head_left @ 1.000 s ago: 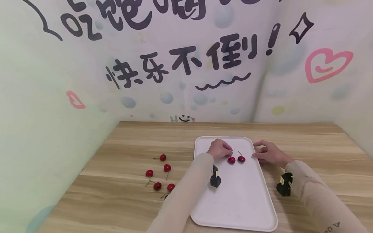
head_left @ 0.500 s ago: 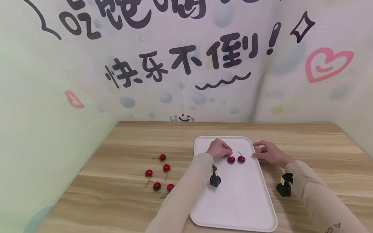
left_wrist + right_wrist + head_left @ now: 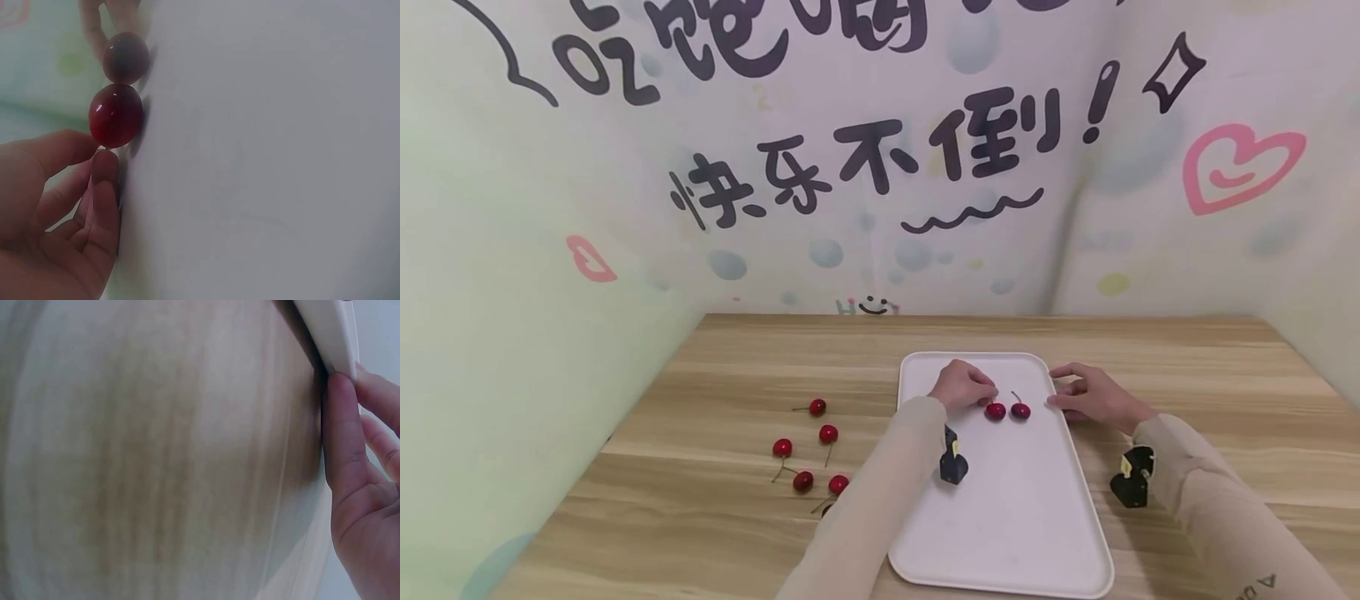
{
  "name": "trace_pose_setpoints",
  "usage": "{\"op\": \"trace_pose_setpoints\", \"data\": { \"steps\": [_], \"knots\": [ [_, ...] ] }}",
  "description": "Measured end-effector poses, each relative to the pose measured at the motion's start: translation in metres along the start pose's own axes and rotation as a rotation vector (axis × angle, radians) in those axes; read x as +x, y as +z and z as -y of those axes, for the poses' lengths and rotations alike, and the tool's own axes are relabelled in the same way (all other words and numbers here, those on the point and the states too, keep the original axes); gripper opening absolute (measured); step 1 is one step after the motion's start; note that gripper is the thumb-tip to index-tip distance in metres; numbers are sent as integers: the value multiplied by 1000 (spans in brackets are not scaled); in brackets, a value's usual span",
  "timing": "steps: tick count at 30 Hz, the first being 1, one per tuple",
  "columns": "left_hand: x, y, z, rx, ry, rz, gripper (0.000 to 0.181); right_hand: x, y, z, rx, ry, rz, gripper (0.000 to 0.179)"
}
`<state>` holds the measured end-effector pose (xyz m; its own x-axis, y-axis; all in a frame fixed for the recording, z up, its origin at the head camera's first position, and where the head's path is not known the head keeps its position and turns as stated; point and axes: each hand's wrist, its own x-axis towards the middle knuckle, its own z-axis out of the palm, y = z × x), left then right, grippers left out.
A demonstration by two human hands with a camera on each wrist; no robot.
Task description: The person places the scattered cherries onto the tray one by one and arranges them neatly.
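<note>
My left hand (image 3: 962,385) is over the far part of a white tray (image 3: 1000,517). Its thumb and fingertips pinch the stem of a red cherry (image 3: 995,412), which sits on the tray. In the left wrist view that cherry (image 3: 116,117) is just beyond the fingertips, with the stem mostly hidden. To its right lies a second, darker cherry (image 3: 1020,411), its stem pointing up and away. My right hand (image 3: 1097,396) stays by the tray's right edge, fingers fairly straight. In the right wrist view, the thumb touches the tray's outer rim (image 3: 331,337).
On the wooden table (image 3: 700,533), left of the tray, several more stemmed cherries (image 3: 803,481) lie loose. One is partly covered by the left sleeve (image 3: 872,492). A printed cloth wall (image 3: 820,267) rises behind the table.
Hardly anything differs. The head view shifts by a few pixels, while both hands, the pinched cherry and the tray keep their places.
</note>
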<state>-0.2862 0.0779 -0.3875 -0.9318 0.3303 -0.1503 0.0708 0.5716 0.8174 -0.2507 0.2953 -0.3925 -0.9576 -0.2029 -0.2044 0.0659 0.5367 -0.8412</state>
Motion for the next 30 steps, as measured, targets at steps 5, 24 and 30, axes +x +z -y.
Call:
{"op": "trace_pose_setpoints", "data": {
  "steps": [5,24,30],
  "knots": [
    [-1,0,0,-5,-5,-3,11,0,0,-2,-9,4,-5,59],
    [-14,-61,-16,4,53,50,17,3,3,-3,48,-46,13,56],
    [-38,-93,-9,22,94,104,20,1,3,-3,34,-37,15,58]
  ]
}}
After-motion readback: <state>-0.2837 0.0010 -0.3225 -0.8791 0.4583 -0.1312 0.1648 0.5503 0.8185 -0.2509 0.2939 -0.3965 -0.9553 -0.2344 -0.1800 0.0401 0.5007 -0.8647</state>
